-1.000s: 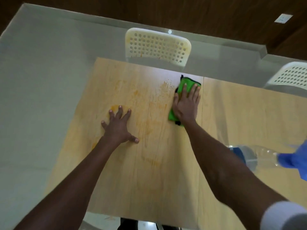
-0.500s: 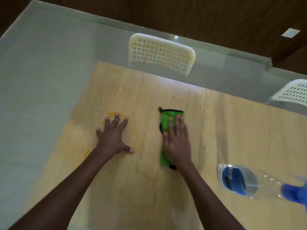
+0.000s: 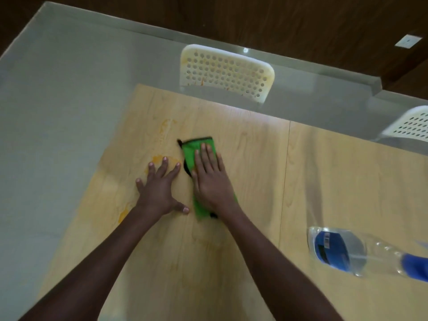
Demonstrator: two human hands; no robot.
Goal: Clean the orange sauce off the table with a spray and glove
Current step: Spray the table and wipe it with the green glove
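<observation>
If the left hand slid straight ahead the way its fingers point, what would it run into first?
The left hand lies flat on the table, fingers aimed up and slightly right. Its fingertips already touch an orange sauce smear, so it would hit that first. Beyond is probably bare table; the green cloth lies just right of that line.

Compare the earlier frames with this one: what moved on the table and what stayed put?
The right hand, flat on the green glove, has slid it from the table's far edge back and leftward, next to the left hand. The left hand stayed spread by the orange sauce; the spray bottle lies untouched.
</observation>
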